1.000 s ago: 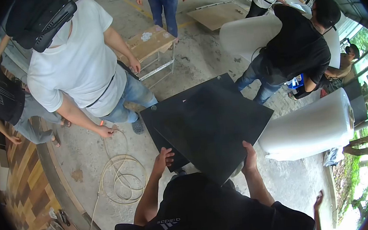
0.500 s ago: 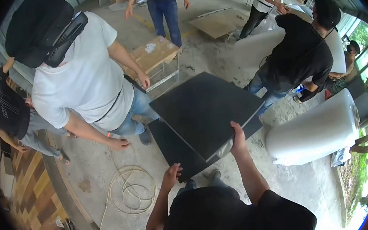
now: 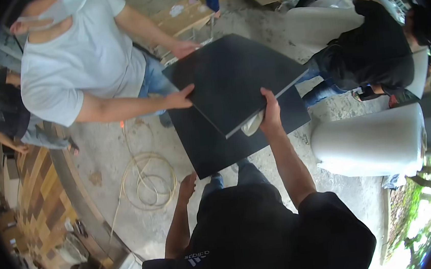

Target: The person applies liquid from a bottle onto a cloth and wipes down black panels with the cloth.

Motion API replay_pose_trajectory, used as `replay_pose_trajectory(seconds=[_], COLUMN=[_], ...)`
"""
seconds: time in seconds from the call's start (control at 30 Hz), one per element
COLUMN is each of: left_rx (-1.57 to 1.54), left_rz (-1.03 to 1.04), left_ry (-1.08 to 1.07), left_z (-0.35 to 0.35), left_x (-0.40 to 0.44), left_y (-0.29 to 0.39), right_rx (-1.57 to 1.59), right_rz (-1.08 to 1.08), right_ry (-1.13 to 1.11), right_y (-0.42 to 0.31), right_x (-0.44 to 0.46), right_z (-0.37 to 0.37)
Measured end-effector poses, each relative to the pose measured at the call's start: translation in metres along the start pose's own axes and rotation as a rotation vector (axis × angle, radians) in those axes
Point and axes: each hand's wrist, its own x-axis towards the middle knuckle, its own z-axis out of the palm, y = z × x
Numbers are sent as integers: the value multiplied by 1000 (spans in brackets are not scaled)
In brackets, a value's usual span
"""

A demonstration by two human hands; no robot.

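Observation:
My right hand (image 3: 271, 114) grips the near right edge of a square black panel (image 3: 233, 76), thumb on top. Something whitish (image 3: 252, 125) shows under that edge, beside my fingers; I cannot tell what it is. A second black panel (image 3: 227, 151) lies lower, partly covered by the first. My left hand (image 3: 188, 187) is just off its near left corner, holding nothing, fingers loosely bent and apart. A co-worker in a white shirt has one hand (image 3: 180, 97) on the upper panel's left edge and the other hand (image 3: 185, 48) at its far left side.
A coiled pale hose (image 3: 149, 181) lies on the concrete floor to the left. Large white wrapped rolls (image 3: 367, 141) stand and lie at the right. Behind is a low wooden table (image 3: 185, 18). Another person in black (image 3: 372, 49) bends at the right.
The co-worker's hands have come onto the upper panel, which has shifted away from me and up in view. My left hand has drawn lower beside the lower panel's corner.

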Motion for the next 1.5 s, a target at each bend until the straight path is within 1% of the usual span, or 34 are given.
replay_pose_trajectory(seconds=[0.03,0.13,0.17,0.27,0.3,0.33,0.37,0.4,0.43,0.5,0.53,0.57,0.6,0.63,0.67,0.7,0.77,0.8,0.83,0.87,0.9,0.93,0.97,1.0,1.07,1.1,1.13,1.17,1.2,1.27,1.33,1.37,1.47,1.5], left_rx=[9,-30,-65,-60,-18,21,2,31,54,-42,-68,-215,-196,-199,-199,-205,-215,-242,-182,-123,-73,-100,-66,-35,61,139,141,192,246,313,300,277,243,251], left_rz=[10,-81,-74,-147,-116,-87,-108,-75,-32,50,98,187,105,27,-50,-87,-160,-180,-223,-268,-274,-294,-297,-304,-305,-275,-279,-285,-283,-276,-305,-289,-179,-137], left_ry=[19,47,66,83,92,107,139,171,214,391,457,520,617,677,734,727,686,707,656,596,568,571,512,448,395,389,317,264,219,167,118,141,252,281], left_z=[7,34,45,70,76,81,87,89,90,94,90,89,85,78,68,62,47,45,40,33,27,21,16,14,11,21,23,22,14,24,25,29,55,65], left_x=[-1,-2,0,-4,2,5,7,6,5,13,15,13,17,13,7,8,19,30,50,67,78,95,114,133,177,205,224,229,237,269,296,313,367,386], left_y=[0,8,12,21,19,24,25,34,39,12,-6,-11,-26,-23,-22,-38,-74,-97,-122,-144,-149,-155,-163,-171,-185,-207,-215,-205,-194,-214,-225,-234,-266,-278], right_rx=[-6,-20,-33,-91,-116,-163,-240,-314,-320,-552,-603,-657,-671,-679,-626,-573,-530,-688,-837,-1016,-1202,-1339,-1463,-1539,-1725,-1745,-1792,-1835,-1812,-1811,-1858,-1877,-1829,-1837], right_rz=[7,39,40,96,118,52,98,154,242,239,282,318,364,397,411,423,192,108,15,-79,-171,-378,-595,-629,-704,-539,-620,-705,-734,-754,-939,-1027,-1030,-1025], right_ry=[-26,-59,-71,-150,-191,-233,-310,-396,-555,-582,-596,-598,-549,-503,-390,-275,-385,-335,-291,-355,-410,-494,-584,-713,-968,-913,-928,-939,-904,-714,-761,-801,-813,-757], right_y=[-3,-11,-16,-24,-27,-27,-33,-41,-50,-50,-38,-22,-4,10,18,24,39,44,50,55,61,76,93,111,154,178,197,215,227,249,255,256,252,250], right_x=[5,21,31,80,101,126,142,157,162,149,150,153,149,143,128,113,105,99,96,92,84,85,88,90,117,123,127,131,128,124,137,142,148,152], right_z=[3,16,22,41,52,59,55,56,48,34,20,-1,-21,-30,-27,-27,-37,-37,-31,-23,-24,-29,-33,-36,-63,-82,-94,-105,-108,-118,-134,-139,-151,-159])
